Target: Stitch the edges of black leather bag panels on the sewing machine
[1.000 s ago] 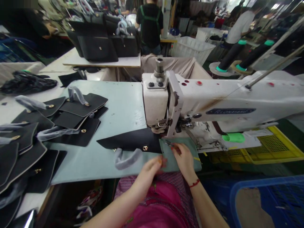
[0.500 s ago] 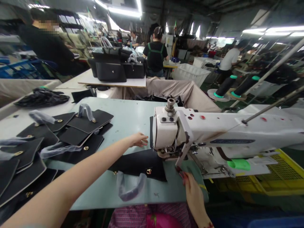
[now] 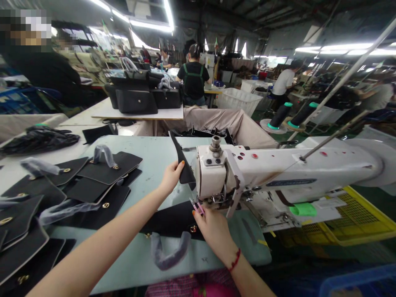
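This is a big, busy workshop where bags get made. Far behind the white sewing machine [image 3: 278,173], a worker in a black top [image 3: 194,78] stands near a row of black bags [image 3: 136,101]. To the left of the machine, a pale green table [image 3: 154,152] holds piles of black bag panels [image 3: 93,177] with gray straps. Right in front of the machine's needle part lies a black bag panel [image 3: 173,220], with a small gold ring [image 3: 193,228] and a gray strap [image 3: 168,251] on it. The big change is at its far end: a black flap [image 3: 183,163], which seems to be part of that panel, now stands up beside the machine's head instead of lying flat. The left hand [image 3: 170,179] holds it up, with the fingers closed narrow on it. The right hand [image 3: 213,231] sits by the needle part, its fingers pinched narrow on small pink-handled snips [image 3: 196,206].
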Demonstrator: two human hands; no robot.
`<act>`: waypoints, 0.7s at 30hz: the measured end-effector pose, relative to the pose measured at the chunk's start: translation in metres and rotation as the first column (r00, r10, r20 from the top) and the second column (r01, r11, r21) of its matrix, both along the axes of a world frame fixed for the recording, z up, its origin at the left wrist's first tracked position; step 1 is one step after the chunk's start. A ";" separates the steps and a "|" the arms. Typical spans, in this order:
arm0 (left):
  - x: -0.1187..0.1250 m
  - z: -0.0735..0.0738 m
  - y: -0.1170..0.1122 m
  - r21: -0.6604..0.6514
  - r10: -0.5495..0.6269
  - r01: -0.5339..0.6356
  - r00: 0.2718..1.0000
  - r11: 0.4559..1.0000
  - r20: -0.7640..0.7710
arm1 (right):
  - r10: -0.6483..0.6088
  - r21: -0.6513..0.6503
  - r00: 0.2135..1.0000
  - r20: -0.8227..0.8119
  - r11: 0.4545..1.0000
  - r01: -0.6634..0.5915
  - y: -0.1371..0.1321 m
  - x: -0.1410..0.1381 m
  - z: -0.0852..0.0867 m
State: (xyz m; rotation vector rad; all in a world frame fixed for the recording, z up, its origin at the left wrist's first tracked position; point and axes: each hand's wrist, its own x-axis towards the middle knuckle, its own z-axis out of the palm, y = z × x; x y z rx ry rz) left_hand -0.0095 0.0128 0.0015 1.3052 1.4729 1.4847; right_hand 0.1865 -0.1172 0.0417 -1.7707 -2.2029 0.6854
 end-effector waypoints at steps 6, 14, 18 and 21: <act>-0.011 0.017 -0.015 0.180 0.145 -0.120 0.981 0.976 -0.133 | 0.021 0.020 1.000 0.006 1.000 -0.022 0.012 -0.021 0.005; 0.016 0.020 -0.002 0.295 0.196 -0.145 0.969 0.945 -0.150 | -0.031 0.003 0.999 -0.012 1.000 0.031 0.000 -0.006 0.009; 0.017 0.029 -0.008 0.313 0.188 -0.134 0.971 0.940 -0.148 | 0.044 -0.017 0.997 -0.065 0.999 -0.046 0.007 -0.012 0.006; 0.014 0.039 0.000 0.287 0.151 -0.108 0.979 0.952 -0.134 | 0.059 -0.094 0.981 -0.185 0.993 -0.078 0.000 -0.011 -0.001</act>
